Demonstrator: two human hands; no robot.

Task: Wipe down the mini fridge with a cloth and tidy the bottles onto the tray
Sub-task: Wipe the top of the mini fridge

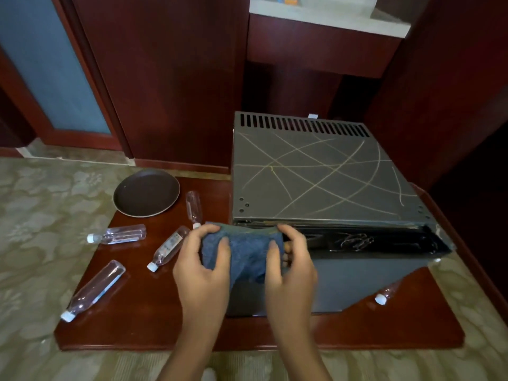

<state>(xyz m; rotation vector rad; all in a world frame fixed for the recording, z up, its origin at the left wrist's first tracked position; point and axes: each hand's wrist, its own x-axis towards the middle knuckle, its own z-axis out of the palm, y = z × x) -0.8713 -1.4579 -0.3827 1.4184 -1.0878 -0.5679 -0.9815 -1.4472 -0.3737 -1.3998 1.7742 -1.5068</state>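
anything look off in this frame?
Yes. The mini fridge's grey top is crossed with pale scribble lines. Five water bottles lie on their sides on the wooden board, one half under the fridge's front; the round tray holds none.

a low, reddish-brown wooden platform (275, 334) lies on a pale green carpet (35, 229) with a faded floral pattern. behind it stand dark red wooden cabinet panels (170, 78) with a matching baseboard along the floor. to the far left is a door (55, 64) with a blue-grey panel set in a red wooden frame. at the top, a light stone countertop (324, 15) sits over an open, shadowed recess in the cabinetry; small items on it are too blurred to identify
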